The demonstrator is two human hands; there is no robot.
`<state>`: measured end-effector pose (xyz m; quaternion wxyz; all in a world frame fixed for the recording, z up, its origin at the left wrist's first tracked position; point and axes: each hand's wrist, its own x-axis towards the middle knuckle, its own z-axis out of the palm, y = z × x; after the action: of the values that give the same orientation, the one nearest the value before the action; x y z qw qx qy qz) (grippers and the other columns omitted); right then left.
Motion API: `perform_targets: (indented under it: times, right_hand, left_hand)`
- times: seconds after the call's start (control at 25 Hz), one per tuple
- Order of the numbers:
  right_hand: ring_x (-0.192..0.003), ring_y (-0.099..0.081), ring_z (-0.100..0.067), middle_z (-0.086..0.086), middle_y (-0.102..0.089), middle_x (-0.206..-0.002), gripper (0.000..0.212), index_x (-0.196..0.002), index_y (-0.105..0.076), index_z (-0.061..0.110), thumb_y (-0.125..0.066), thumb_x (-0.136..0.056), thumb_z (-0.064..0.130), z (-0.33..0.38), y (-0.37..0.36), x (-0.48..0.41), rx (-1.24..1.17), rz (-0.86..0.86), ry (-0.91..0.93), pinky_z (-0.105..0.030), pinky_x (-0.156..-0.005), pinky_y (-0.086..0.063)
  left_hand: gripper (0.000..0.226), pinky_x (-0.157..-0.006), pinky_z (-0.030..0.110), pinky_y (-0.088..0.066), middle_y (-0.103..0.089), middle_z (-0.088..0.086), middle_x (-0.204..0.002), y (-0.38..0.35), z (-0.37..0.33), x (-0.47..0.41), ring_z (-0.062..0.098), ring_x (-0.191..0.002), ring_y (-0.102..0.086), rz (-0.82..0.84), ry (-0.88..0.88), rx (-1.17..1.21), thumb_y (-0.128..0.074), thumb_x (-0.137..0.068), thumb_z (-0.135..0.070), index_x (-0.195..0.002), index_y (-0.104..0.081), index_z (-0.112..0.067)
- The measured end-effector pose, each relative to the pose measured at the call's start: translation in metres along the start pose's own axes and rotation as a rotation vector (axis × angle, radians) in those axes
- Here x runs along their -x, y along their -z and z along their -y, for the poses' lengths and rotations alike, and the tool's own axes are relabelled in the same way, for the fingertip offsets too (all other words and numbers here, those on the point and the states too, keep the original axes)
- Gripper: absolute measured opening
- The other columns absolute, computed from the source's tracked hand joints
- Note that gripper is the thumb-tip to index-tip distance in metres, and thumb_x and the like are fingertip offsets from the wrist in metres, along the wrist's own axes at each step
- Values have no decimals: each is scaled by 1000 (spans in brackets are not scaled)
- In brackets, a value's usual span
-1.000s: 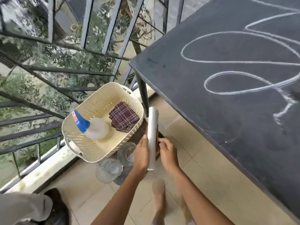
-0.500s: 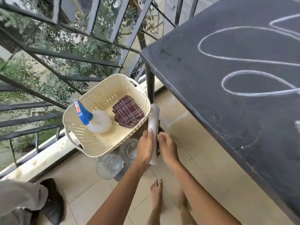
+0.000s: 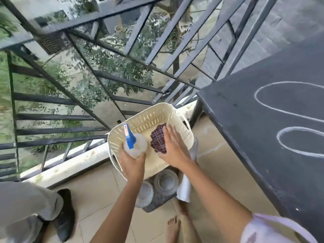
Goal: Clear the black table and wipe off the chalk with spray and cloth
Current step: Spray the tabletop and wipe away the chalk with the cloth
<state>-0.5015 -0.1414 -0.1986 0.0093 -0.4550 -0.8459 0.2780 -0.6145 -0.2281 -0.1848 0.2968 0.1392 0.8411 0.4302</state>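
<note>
A cream perforated basket (image 3: pixel 149 118) sits on the floor beside the black table (image 3: pixel 263 123), whose top carries white chalk loops (image 3: pixel 284 111). Inside the basket lie a clear spray bottle (image 3: pixel 138 146) with a blue trigger head and a folded maroon checked cloth (image 3: pixel 157 139). My left hand (image 3: pixel 131 162) wraps around the base of the spray bottle. My right hand (image 3: pixel 173 146) lies flat with straight fingers on top of the cloth.
Two glass bowls (image 3: pixel 165 179) and a white rolled sheet (image 3: pixel 185 188) rest on a dark mat just below the basket. A black metal railing (image 3: pixel 98 74) runs behind. Another person's trouser leg and black shoe (image 3: pixel 64 214) stand at lower left. My bare foot (image 3: pixel 172 228) is below.
Both hands let go of the white rolled sheet, now lying by the bowls, and moved up into the basket. The left took the spray bottle; the right came down onto the cloth.
</note>
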Motion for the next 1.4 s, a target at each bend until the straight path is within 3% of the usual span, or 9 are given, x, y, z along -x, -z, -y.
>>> perform_targets:
  times: [0.24,0.4,0.52,0.6,0.68,0.8,1.0,1.16,1.4]
  right_hand:
    - [-140,23,-32,-13,28,-152,127,-141,26,5,-68,-73,55,-41,-33,-69,380,356,-2,-43,-114,8]
    - [-138,28,-33,-14,36,-148,97,-139,29,6,-39,-91,54,-47,-53,-81,471,473,33,-44,-114,9]
    - [-142,14,-27,-3,20,-153,70,-148,11,11,-31,-99,38,-42,-44,-84,46,540,-62,-45,-115,-1]
    - [-121,-42,-22,-4,-42,-134,36,-129,-45,14,-33,-98,30,-30,-23,-82,-475,404,-272,-44,-100,-38]
    - [-72,-52,-19,-6,-55,-77,26,-79,-54,15,-35,-95,22,-10,3,-72,-818,155,-408,-35,-66,-41]
    - [-98,-57,-36,-30,-61,-101,35,-100,-64,-2,-35,-96,17,18,44,-43,-1167,-35,-474,-46,-89,-43]
    - [-108,-57,-27,-14,-63,-115,30,-106,-64,10,-39,-94,22,47,131,26,-1627,-278,-410,-44,-101,-42]
    - [-98,-65,-26,-12,-70,-108,38,-104,-69,13,-41,-91,34,27,214,106,-1961,-428,-316,-40,-80,-53]
    - [-74,-64,-24,-12,-67,-84,19,-85,-60,8,-55,-82,-10,-20,297,205,-1567,-845,-364,-36,-74,-52]
  left_hand:
    - [53,-94,40,-46,-56,3,-110,-25,19,-66,19,-100,-55,37,26,145,-74,-76,-15,-121,-47,-16]
    - [33,-74,27,-44,-52,-15,-85,-33,26,-77,-2,-75,-53,-1,-81,198,-71,-80,-18,-96,-52,-40]
    - [31,-73,28,-44,-52,-16,-80,-32,19,-80,1,-73,-51,6,-76,207,-68,-82,-20,-90,-53,-46]
    - [33,-71,26,-44,-54,-16,-78,-25,8,-76,2,-71,-52,-2,-67,215,-66,-82,-15,-91,-53,-44]
    - [35,-66,17,-44,-56,-16,-81,-19,-9,-69,1,-71,-54,5,-57,222,-63,-81,-7,-101,-55,-35]
    - [39,-53,3,-41,-59,-8,-81,-1,-50,-43,1,-67,-53,36,-119,219,-58,-76,3,-103,-58,-25]
    - [38,-57,3,-42,-66,-5,-84,19,-126,23,-10,-64,-59,175,-295,234,-54,-72,11,-99,-65,-13]
    - [33,-48,6,-41,-65,-15,-68,16,-170,87,-8,-53,-57,306,-320,277,-55,-70,10,-82,-66,-18]
    - [10,-50,25,-34,-45,1,-53,-6,-204,148,12,-48,-38,398,-326,161,-56,-65,-1,-59,-52,-9]
